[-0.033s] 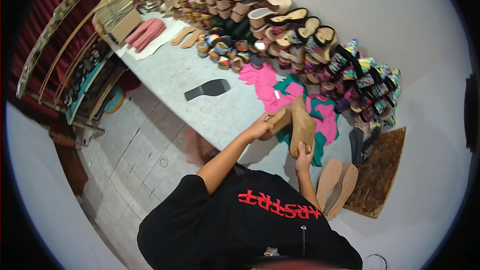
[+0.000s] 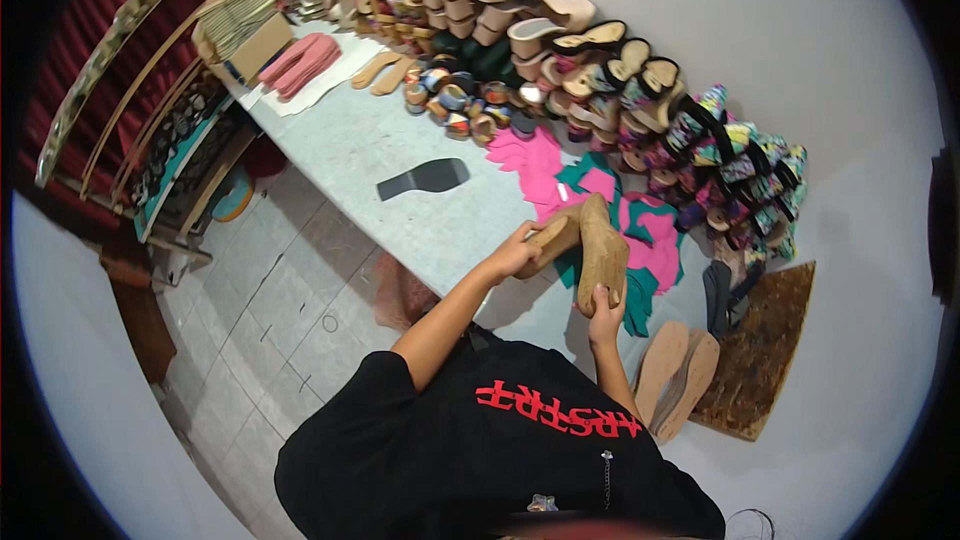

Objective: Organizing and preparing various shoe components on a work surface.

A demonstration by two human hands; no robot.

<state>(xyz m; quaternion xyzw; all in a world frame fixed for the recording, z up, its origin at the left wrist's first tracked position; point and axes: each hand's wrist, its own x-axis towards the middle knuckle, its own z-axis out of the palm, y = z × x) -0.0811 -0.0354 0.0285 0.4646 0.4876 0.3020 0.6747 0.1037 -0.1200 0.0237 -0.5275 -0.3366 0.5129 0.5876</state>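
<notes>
My left hand [image 2: 514, 250] is closed around the end of a tan wooden shoe last [image 2: 556, 240]. In my right hand [image 2: 605, 314] is a second shoe last [image 2: 603, 258], gripped by its lower end with the thumb on top. Both lasts are raised over the table, and their far ends meet or overlap; whether they touch I cannot tell. Behind and below them lie pink cut pieces [image 2: 535, 165] and green cut pieces [image 2: 637, 312]. A dark grey sole [image 2: 424, 179] lies flat on the table, left of the lasts.
Stacked wedge sandals [image 2: 500, 15] line the wall along the pale table [image 2: 340, 160]. Near my right forearm are beige insoles [image 2: 680, 380] and a worn brown board [image 2: 765, 350]. Pink soles [image 2: 300, 65] lie at the far left, beside a rack [image 2: 185, 165].
The view has shifted slightly, so the table's things sit a little further right. Both hands keep hold of the shoe lasts, whose far ends appear slightly closer together.
</notes>
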